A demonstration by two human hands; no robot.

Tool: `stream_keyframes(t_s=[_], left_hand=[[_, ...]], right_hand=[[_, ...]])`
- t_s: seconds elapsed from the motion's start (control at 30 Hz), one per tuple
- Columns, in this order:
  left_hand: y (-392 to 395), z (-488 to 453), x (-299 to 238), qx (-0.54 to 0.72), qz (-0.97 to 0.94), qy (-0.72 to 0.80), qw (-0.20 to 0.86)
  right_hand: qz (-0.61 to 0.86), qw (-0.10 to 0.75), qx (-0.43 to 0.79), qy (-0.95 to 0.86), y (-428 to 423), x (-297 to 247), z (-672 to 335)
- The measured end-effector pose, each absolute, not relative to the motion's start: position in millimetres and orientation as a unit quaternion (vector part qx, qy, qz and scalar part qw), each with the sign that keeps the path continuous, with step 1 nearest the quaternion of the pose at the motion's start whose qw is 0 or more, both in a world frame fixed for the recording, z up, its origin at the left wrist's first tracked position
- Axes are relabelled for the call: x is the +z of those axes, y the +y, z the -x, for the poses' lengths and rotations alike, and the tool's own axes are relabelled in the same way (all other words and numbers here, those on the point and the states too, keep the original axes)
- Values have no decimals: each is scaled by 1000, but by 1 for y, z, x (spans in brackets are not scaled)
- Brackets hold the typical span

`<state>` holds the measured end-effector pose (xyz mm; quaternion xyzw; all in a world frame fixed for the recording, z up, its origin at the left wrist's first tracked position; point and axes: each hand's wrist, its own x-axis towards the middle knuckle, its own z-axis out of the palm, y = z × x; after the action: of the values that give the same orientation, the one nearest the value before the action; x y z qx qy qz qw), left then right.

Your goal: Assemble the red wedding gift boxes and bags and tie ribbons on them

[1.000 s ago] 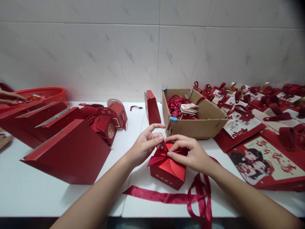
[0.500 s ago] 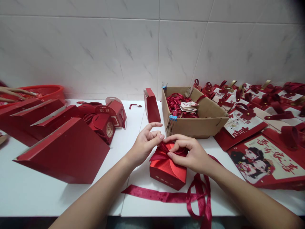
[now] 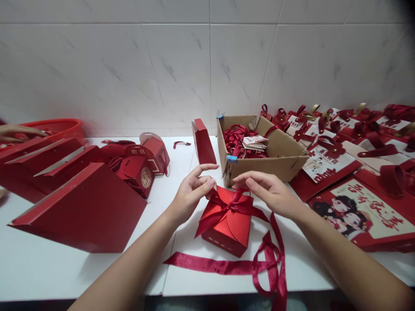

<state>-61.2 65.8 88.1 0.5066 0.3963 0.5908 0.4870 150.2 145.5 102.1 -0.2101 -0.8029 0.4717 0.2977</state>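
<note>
The left hand [image 3: 189,196] pinches thumb and forefinger on the left loop of a ribbon [image 3: 231,204]. The ribbon is knotted across the top of a small red gift box [image 3: 227,226]. The right hand [image 3: 270,192] hovers just over the bow's right side with its fingers loosely spread, and it grips nothing that shows. The gift box sits on the white counter [image 3: 48,268] at the centre of the frame, between the two hands. The ribbon's long tails trail off it toward the lower right, where they lie in curls.

Judging from this, the bow is formed and is being shaped. Evening it out would call for the right hand to take the other loop and pull against the left.

Just behind the gift box stands an open cardboard box [image 3: 275,166] of ribbons and tags, with a narrow red carton [image 3: 203,142] upright beside it. Folded red bags [image 3: 87,211] lie at the left and printed bags [image 3: 366,211] at the right. At the far left edge, another person's hand [image 3: 16,131] rests by a red basket [image 3: 61,127].
</note>
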Motion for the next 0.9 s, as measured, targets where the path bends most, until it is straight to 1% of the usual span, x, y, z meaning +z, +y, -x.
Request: stream_keyframes(t_s=[0.1, 0.17, 0.27, 0.43, 0.6, 0.73, 0.9], left_hand=[[67, 64, 87, 596, -509, 402, 474], [67, 65, 86, 594, -508, 413, 468], [68, 65, 86, 594, -507, 417, 464], [68, 65, 86, 581, -513, 419, 473], [68, 67, 86, 555, -520, 444, 473], [71, 69, 84, 566, -505, 446, 476], [73, 69, 83, 585, -479, 434, 490]], right_hand=[[193, 235, 460, -834, 154, 108, -164], [183, 212, 445, -851, 157, 110, -171], [185, 223, 446, -846, 160, 107, -173], [200, 265, 496, -802, 162, 98, -165], [229, 274, 507, -784, 161, 101, -166], [282, 255, 485, -788, 146, 99, -183], [339, 211, 445, -802, 103, 80, -188]])
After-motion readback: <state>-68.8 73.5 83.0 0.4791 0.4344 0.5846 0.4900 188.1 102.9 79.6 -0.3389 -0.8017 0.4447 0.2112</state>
